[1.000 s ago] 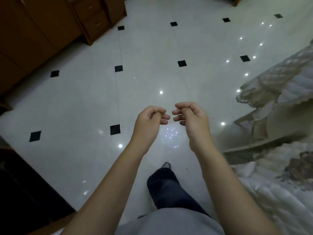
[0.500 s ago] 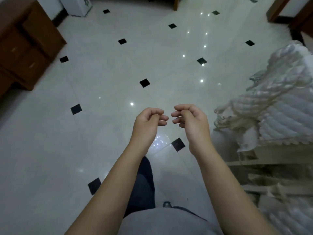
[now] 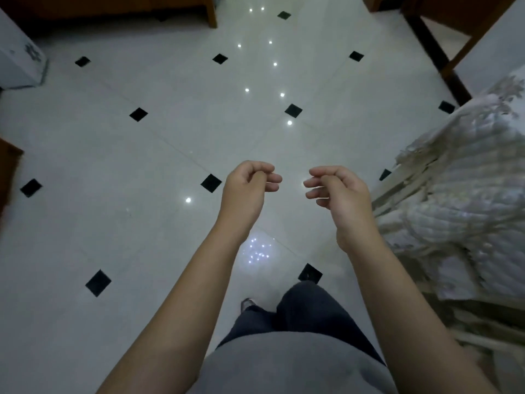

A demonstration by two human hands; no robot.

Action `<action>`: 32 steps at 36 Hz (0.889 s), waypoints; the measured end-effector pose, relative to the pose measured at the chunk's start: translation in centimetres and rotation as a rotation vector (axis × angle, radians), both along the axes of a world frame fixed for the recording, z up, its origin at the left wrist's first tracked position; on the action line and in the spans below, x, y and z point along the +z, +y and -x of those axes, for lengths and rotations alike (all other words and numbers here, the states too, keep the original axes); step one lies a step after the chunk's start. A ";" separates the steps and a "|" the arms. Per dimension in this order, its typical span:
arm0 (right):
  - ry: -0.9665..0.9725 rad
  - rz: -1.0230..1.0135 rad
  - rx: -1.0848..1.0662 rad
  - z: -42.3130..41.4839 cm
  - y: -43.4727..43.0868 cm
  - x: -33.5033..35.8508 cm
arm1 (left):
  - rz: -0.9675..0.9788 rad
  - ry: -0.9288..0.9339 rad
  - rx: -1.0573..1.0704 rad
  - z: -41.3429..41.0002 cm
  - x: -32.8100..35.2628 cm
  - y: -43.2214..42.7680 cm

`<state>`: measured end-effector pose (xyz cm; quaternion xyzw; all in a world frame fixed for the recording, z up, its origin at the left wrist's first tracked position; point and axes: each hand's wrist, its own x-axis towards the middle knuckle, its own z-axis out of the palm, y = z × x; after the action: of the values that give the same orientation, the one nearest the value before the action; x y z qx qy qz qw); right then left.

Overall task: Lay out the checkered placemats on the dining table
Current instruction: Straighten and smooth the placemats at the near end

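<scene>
The placemats are out of view, and so is the table; your two hands are raised side by side before you, apart from each other and holding nothing; your left hand (image 3: pixel 247 191) has its fingers loosely curled inward, thumb tucked close beside the forefinger; your right hand (image 3: pixel 338 194) has its fingers half bent and slightly spread, tips pointing toward the left hand; both forearms are bare

Below the hands is a glossy white tiled floor (image 3: pixel 142 166) set with small black diamonds (image 3: pixel 211 183) where the tiles meet; bright dots of ceiling light (image 3: pixel 188 199) reflect in it, with a cluster of tiny dots between your forearms

At the bottom of the view is your grey shirt (image 3: pixel 284 365); above it a dark trouser leg (image 3: pixel 306 311), and just left of that a shoe tip (image 3: pixel 246 303) on the floor

To your right, close beside the right forearm, a pale quilt (image 3: pixel 460 194) is draped over a light slatted frame (image 3: pixel 403 177); at the top left stands dark wooden furniture (image 3: pixel 113 7); at the top right, dark wooden legs (image 3: pixel 454 61); at the left edge, a white patterned object (image 3: pixel 20 61), blurred, and below it a brown wooden corner (image 3: pixel 8 166)
</scene>
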<state>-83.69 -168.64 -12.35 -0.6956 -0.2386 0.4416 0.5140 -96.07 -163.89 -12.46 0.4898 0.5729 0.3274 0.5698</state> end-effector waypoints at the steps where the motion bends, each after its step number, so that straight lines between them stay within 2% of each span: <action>1: -0.005 0.007 -0.028 -0.5 1.0 0.1 | 0.006 -0.004 -0.036 -0.4 -0.1 0.9; 3: -0.008 0.008 -0.084 -2.0 3.9 0.1 | 0.020 -0.003 -0.107 -1.9 -0.5 3.7; 13: 0.048 -0.040 -0.184 -9.9 18.7 -1.4 | -0.032 0.013 -0.194 -9.4 -1.7 18.6; 21: 0.038 -0.059 -0.326 -22.1 29.5 -0.2 | -0.023 0.036 -0.363 -22.3 -0.5 31.3; 32: -0.001 -0.052 -0.702 -37.3 35.2 -0.3 | -0.020 0.004 -0.722 -40.3 -1.1 40.5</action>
<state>-46.36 -133.44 -12.63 -0.7221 0.0036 0.2316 0.6518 -55.73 -123.40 -13.55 0.6669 0.3607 0.1098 0.6427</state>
